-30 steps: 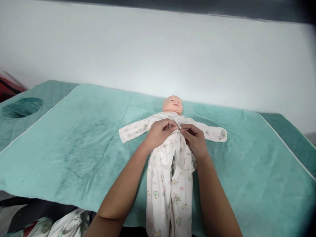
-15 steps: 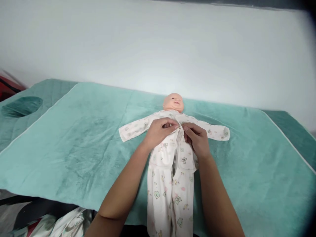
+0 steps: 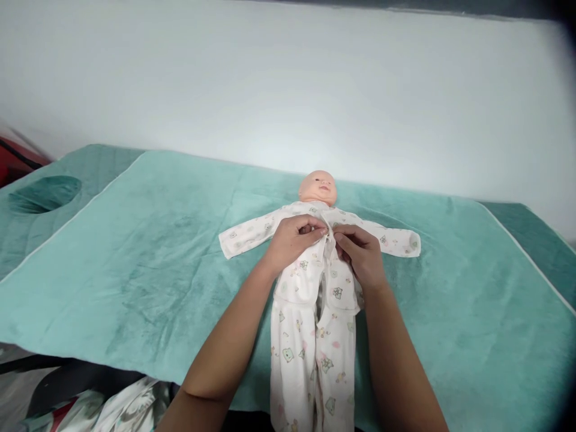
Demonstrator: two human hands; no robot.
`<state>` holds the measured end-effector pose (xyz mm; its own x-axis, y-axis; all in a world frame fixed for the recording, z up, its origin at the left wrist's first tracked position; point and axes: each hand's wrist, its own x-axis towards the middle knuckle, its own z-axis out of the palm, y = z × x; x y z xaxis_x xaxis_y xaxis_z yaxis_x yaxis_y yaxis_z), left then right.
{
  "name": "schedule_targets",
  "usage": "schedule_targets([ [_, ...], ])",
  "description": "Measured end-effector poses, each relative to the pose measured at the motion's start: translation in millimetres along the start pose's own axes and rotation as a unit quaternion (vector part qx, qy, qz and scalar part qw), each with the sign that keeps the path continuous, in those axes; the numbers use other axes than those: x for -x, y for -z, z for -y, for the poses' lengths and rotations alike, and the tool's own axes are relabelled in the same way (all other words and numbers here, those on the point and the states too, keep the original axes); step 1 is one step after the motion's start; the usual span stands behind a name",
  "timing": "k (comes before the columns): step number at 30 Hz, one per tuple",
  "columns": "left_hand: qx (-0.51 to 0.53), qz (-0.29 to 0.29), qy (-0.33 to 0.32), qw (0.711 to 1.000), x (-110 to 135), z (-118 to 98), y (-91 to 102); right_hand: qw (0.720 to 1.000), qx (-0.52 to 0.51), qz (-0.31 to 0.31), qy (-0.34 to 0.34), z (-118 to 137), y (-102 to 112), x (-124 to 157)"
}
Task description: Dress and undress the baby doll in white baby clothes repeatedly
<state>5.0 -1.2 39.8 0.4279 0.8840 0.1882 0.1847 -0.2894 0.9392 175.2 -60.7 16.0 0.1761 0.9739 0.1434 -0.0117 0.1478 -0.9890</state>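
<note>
A baby doll (image 3: 318,187) lies on its back on a teal towel (image 3: 148,264), head toward the wall. It wears a white printed shirt (image 3: 252,231) with sleeves spread sideways and matching trousers (image 3: 310,360). My left hand (image 3: 292,240) and my right hand (image 3: 360,255) meet at the doll's chest. Both pinch the two front edges of the shirt together just below the neck. Lower down the shirt front gapes slightly.
A white wall rises right behind the bed. At the far left the darker green cover has a round hollow (image 3: 42,193), with something red (image 3: 15,159) beyond it. Crumpled patterned fabric (image 3: 121,408) lies below the towel's near edge.
Both hands stay pinched on the shirt front at the chest. The view has shifted slightly, so the doll sits a little lower and further right in the picture.
</note>
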Motion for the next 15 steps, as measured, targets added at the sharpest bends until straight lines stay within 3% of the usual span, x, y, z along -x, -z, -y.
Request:
schedule_targets([
  [11,-0.011,0.021,-0.017,1.0,1.6,-0.5,2.8,0.998,0.066,0.014,0.013,4.3,-4.5,1.1],
  [15,-0.027,0.029,-0.01,0.999,1.7,-1.8,3.4,0.982,0.16,-0.026,0.095,5.0,-9.5,1.5],
])
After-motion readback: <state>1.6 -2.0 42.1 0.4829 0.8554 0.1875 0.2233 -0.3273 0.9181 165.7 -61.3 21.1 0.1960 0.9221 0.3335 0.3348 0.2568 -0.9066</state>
